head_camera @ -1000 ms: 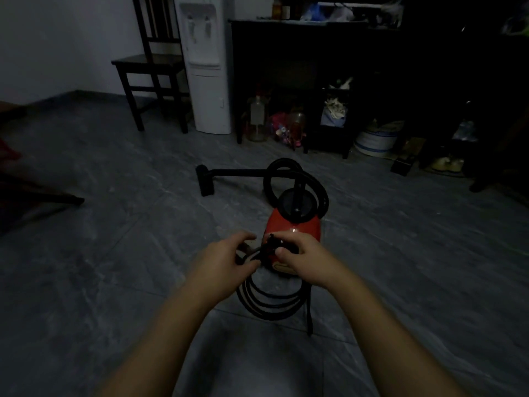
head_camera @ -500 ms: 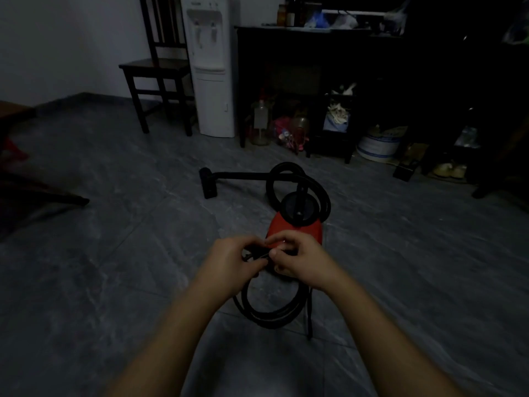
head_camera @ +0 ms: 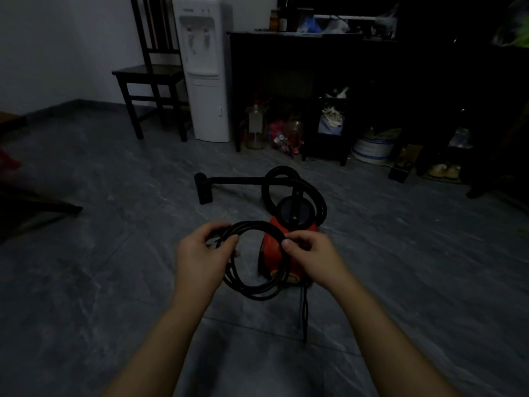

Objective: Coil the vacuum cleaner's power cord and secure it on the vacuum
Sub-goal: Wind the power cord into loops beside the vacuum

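The black cord [head_camera: 254,262] is gathered into a round coil of several loops, held up in front of the red vacuum [head_camera: 279,250] that sits on the grey floor [head_camera: 100,267]. The left hand [head_camera: 203,259] is closed around the coil's left side; the right hand [head_camera: 310,255] pinches its right side between thumb and fingers. A black hose [head_camera: 294,181] loops behind the vacuum, toward a white water dispenser [head_camera: 204,67] and a dark chair [head_camera: 151,75].
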Tool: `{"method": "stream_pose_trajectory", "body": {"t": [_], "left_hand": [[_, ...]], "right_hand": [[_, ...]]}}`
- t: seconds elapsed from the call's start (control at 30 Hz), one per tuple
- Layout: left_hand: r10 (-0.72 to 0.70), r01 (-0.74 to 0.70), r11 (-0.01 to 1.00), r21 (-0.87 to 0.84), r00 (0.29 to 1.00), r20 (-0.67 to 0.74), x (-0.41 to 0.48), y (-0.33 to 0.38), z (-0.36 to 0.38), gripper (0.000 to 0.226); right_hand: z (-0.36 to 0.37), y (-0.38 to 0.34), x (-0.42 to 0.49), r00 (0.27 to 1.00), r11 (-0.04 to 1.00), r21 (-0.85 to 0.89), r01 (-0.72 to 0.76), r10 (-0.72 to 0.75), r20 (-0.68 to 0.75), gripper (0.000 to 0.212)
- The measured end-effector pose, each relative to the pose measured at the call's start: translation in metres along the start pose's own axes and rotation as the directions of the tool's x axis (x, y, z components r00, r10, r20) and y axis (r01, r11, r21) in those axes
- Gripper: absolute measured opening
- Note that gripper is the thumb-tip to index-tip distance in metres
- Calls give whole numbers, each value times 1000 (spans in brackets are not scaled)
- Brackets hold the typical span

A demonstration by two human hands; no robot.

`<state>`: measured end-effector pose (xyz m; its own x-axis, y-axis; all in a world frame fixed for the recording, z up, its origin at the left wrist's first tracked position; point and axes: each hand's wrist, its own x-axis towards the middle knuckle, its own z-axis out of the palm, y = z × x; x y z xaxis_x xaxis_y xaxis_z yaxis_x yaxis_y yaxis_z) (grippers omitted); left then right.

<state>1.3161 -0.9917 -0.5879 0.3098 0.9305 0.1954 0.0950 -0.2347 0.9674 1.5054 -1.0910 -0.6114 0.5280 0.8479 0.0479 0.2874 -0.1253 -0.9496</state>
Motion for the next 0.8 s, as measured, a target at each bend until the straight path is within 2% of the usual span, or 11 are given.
{"method": "stream_pose_trajectory", "body": {"t": [0.17,0.33,0.43,0.57,0.8], "left_hand": [[-97,101,993,-62,994,59,2,-3,2,15],[-137,115,986,120,972,189,10,-14,0,14],[-148,60,951,304,951,272,11,-22,-1,18],[-111,-102,872,478,911,397,10,-31,-1,20],[-140,-177,848,500,834,533,3,-21,1,32]], "right_hand": [[3,7,4,999,1000,16,-20,20,-31,12],[1,8,4,999,998,-57,13,-15,-43,8],[-5,8,2,1000,995,-102,10,-12,-26,14],[-7,9,1,998,956,-288,57,-46,46,17],[-4,5,-5,987,937,-333,105,-58,148,16]]}}
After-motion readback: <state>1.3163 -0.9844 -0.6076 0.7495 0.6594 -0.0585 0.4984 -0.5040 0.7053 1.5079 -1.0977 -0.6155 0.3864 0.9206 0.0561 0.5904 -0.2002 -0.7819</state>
